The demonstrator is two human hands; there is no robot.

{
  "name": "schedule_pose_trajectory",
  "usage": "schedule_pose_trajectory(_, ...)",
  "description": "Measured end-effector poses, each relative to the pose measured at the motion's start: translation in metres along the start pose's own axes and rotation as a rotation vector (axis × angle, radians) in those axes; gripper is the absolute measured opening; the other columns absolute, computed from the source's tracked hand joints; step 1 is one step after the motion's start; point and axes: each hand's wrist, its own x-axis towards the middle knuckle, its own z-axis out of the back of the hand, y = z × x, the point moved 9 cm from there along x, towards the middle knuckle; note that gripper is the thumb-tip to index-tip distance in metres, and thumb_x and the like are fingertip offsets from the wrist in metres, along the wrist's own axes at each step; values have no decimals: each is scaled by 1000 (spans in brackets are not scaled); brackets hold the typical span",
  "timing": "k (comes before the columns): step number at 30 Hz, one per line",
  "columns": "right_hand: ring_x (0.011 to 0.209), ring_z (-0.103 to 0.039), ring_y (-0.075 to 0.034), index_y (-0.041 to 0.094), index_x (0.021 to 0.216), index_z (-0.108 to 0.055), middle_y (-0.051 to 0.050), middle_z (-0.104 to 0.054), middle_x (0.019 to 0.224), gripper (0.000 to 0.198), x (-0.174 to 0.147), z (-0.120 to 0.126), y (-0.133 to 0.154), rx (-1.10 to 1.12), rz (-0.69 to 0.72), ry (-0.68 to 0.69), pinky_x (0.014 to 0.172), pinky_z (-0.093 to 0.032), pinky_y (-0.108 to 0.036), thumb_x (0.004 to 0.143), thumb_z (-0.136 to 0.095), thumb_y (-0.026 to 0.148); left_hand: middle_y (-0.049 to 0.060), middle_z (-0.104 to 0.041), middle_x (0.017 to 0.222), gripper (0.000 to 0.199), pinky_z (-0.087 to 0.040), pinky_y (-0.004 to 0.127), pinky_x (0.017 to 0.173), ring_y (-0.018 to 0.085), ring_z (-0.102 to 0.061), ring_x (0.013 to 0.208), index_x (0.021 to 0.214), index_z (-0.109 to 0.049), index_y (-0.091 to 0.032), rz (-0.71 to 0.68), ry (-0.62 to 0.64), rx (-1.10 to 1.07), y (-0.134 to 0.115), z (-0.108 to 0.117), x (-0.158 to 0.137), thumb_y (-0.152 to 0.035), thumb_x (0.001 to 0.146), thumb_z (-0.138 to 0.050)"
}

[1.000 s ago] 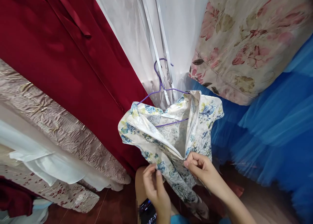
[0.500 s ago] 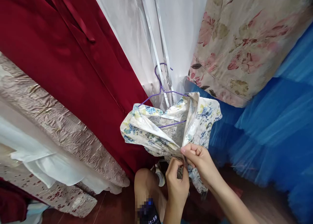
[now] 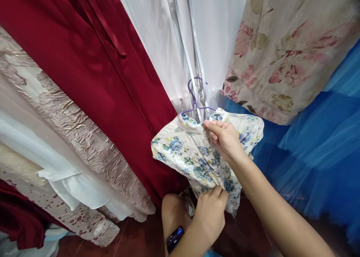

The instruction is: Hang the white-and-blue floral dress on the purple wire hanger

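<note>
A white dress with blue and yellow flowers [image 3: 180, 148] hangs on a purple wire hanger [image 3: 193, 96], its back or front opening drawn together along the middle. At the top of that opening, just under the neckline, my right hand [image 3: 223, 135] pinches the fabric edge. Lower down, my left hand [image 3: 212, 208] is closed on the same dress along the seam. Any zipper pull under my fingers is too small or hidden to make out.
Dark red cloth [image 3: 112, 88] hangs at the left, beside textured pink fabric [image 3: 84, 129]. White cloth [image 3: 152, 32] hangs behind the hanger. Floral beige fabric [image 3: 281, 62] and blue tulle [image 3: 317, 144] are at the right. A phone [image 3: 176, 238] rests on my leg.
My right hand has moved up along the opening to the neckline. The opening, which gaped before, is now closed together. My left hand remains low on the dress.
</note>
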Motion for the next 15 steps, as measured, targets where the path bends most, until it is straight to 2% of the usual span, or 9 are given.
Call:
schedule_pose_trajectory(2, 40, -26, -5, 16, 61, -58, 8, -40, 41, 32, -6, 3, -2, -38, 21, 11, 44, -17, -24, 80, -76, 35, 4, -68, 98, 21, -52, 32, 71, 22, -67, 84, 95, -64, -21, -20, -87, -158, 11, 15, 2, -8, 87, -49)
schedule_pose_trajectory(3, 41, -27, -5, 16, 63, -59, 8, -40, 41, 31, -9, 5, -3, -62, 28, 17, 45, -17, -24, 80, -76, 36, 4, -69, 99, 20, -52, 31, 75, 21, -67, 87, 98, -65, -22, -10, -178, -252, 21, 29, 2, -12, 92, -50)
schedule_pose_trajectory(6, 41, -27, -6, 16, 68, -61, 9, -41, 41, 30, -17, 8, -8, -123, 52, 36, 44, -16, -23, 80, -76, 38, 2, -69, 96, 23, -51, 28, 80, 16, -66, 87, 118, -62, -25, 95, -563, -484, 59, 89, 0, -22, 98, -51)
schedule_pose_trajectory(8, 40, -27, -6, 17, 70, -61, 10, -41, 42, 29, -19, 8, -8, -149, 80, 46, 44, -16, -23, 81, -76, 39, 0, -67, 88, 37, -51, 26, 75, 14, -64, 77, 137, -54, -28, 107, -737, -551, 74, 129, 4, -25, 101, -48)
schedule_pose_trajectory(10, 40, -27, -6, 17, 71, -60, 10, -41, 42, 29, -19, 7, -6, -170, 109, 59, 43, -17, -23, 83, -74, 40, 1, -66, 90, 46, -50, 26, 73, 13, -62, 76, 147, -44, -28, 22, -801, -547, 75, 164, 17, -27, 101, -49)
schedule_pose_trajectory(11, 41, -27, -6, 17, 71, -60, 10, -40, 42, 29, -19, 6, -5, -181, 119, 65, 43, -16, -23, 84, -74, 40, 2, -67, 93, 43, -50, 26, 73, 14, -62, 78, 143, -50, -27, -33, -799, -515, 72, 178, 25, -28, 100, -50)
schedule_pose_trajectory(13, 41, -24, -6, 17, 72, -59, 11, -37, 43, 30, -17, 5, -4, -195, 131, 70, 43, -15, -23, 84, -73, 40, 3, -68, 96, 28, -48, 26, 73, 14, -61, 81, 123, -65, -24, -118, -765, -428, 64, 199, 42, -29, 98, -55)
schedule_pose_trajectory(15, 41, -21, -5, 17, 72, -57, 11, -35, 44, 31, -15, 3, -3, -203, 142, 76, 43, -13, -23, 85, -72, 41, 2, -68, 91, 15, -46, 24, 68, 13, -59, 76, 100, -70, -20, -158, -750, -380, 60, 209, 53, -29, 96, -59)
